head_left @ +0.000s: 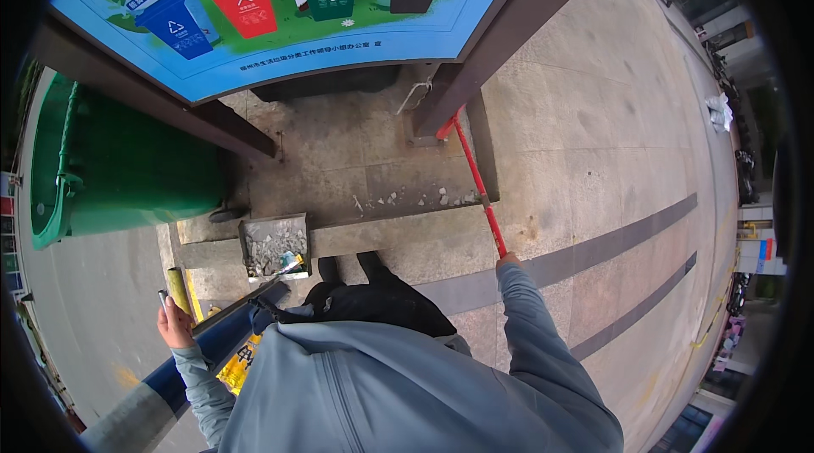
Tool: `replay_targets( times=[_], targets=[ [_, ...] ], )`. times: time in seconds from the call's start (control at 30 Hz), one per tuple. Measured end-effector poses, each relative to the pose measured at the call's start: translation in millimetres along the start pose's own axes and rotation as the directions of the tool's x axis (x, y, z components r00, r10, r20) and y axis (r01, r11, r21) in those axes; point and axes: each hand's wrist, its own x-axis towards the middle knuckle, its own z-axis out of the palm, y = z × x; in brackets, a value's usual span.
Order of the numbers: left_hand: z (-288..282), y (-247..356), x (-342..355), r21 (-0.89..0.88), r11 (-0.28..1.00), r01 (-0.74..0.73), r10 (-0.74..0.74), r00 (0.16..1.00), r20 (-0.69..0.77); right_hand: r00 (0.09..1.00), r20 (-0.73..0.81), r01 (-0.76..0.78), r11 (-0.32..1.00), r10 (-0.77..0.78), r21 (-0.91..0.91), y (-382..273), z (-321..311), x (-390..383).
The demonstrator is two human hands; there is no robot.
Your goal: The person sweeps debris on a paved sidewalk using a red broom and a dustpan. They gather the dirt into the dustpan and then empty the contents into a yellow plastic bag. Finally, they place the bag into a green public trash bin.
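Note:
My right hand (509,261) is closed around the upper end of a long red handle (476,166). The handle slants away to a red head (449,126) beside the base of a brown post; it looks like a broom, but its bristles cannot be made out. At the left, my left hand (175,324) is closed at the end of a dark bar, apparently the dustpan handle (242,307). The metal dustpan (275,230) rests by the low curb, holding grey-white fragments and a few coloured scraps. Pale broken bits (394,198) lie along the ground behind the curb.
A signboard (280,46) with pictured bins stands ahead on brown posts (492,38). At the left is a green wheeled bin (127,161). A concrete curb (381,231) crosses before my feet. A blue-and-white pole (161,385) and yellow bag (239,366) are beside me.

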Motion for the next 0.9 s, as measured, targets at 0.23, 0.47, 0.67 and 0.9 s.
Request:
replay_targets(
  times=[0.23, 0.47, 0.67, 0.9],
  targets=[
    [9, 6, 7, -0.067, 0.997, 0.033, -0.032, 0.999, 0.01, 0.996, 0.094, -0.005, 1.0, 0.002, 0.026, 87, 23, -90],
    [5, 4, 22, -0.113, 0.992, 0.058, -0.048, 0.995, 0.09, 0.995, -0.044, -0.083, 0.995, 0.085, 0.047, 80, 20, -141],
    [10, 15, 25, -0.092, 0.994, 0.053, -0.042, 0.993, 0.114, 0.998, -0.062, -0.019, 0.999, 0.02, 0.029, 19, 25, -91],
    [13, 14, 28, -0.112, 0.991, 0.067, -0.051, 0.988, 0.144, 0.989, 0.146, -0.024, 0.982, -0.004, 0.188, 69, 71, -135]
  ],
)
